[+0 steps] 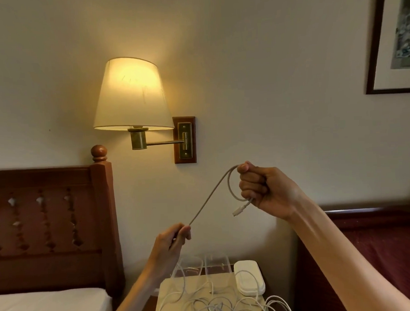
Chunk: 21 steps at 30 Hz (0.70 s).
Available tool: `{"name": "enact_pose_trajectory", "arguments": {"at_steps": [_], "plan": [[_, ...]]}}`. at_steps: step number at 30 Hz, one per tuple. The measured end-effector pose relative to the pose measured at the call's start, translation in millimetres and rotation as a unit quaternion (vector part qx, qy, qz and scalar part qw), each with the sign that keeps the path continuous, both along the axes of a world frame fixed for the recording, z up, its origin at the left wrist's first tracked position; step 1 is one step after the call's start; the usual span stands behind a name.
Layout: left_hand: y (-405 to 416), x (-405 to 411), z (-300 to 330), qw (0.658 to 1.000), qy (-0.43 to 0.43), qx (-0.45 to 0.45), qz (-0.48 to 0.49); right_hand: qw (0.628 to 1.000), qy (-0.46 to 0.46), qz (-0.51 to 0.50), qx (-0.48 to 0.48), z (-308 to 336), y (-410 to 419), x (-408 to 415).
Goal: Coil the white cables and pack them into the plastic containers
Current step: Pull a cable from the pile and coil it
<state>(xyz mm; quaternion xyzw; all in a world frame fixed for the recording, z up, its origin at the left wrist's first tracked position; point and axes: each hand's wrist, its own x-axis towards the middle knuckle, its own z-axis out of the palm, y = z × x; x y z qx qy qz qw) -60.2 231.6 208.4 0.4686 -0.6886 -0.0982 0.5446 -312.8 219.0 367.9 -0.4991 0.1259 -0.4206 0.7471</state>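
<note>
My right hand (263, 190) is raised in a fist and grips a small loop of a white cable (212, 194), whose plug end (239, 210) sticks out below the fist. The cable runs down-left, taut, to my left hand (173, 240), which pinches it between thumb and fingers. Below my hands, a tangle of several loose white cables (218, 303) lies on a pale sheet on the nightstand. Two clear plastic containers (203, 266) stand at its back edge, partly hidden behind my left hand.
A white lidded case (249, 277) sits at the nightstand's right. A lit wall lamp (132, 97) hangs above. A wooden headboard (53, 225) and a white mattress (49, 307) are at left; a dark red bed (388, 253) is at right.
</note>
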Motion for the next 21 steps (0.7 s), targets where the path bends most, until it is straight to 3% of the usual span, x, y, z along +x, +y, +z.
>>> {"name": "enact_pose_trajectory", "arguments": {"at_steps": [2,5,8,12,15,18,21], "plan": [[8.5,-8.8,9.4,0.999,-0.007,0.046,0.007,0.999,0.02,-0.022,-0.025,-5.9,-4.4,5.8],[25.7,-32.3,37.0,0.983,-0.166,0.077,-0.032,0.984,0.101,-0.092,-0.118,-17.8,-9.8,20.3],[41.2,-50.9,67.1,0.964,-0.262,-0.009,-0.048,0.949,0.176,-0.136,-0.224,-30.6,-9.7,33.7],[46.1,-51.4,99.0,0.945,-0.289,-0.153,0.009,0.918,0.222,-0.166,-0.283,-39.2,-5.8,37.0],[37.7,-45.4,109.0,0.925,-0.31,-0.211,0.057,0.9,0.244,-0.159,-0.324,-41.6,-0.6,37.3],[26.2,-41.1,116.3,0.914,-0.311,-0.241,0.095,0.922,0.234,-0.114,-0.287,-42.1,3.3,35.9],[11.7,-34.5,121.4,0.925,-0.265,-0.243,0.12,0.96,0.187,-0.04,-0.204,-42.6,7.6,32.4]]}}
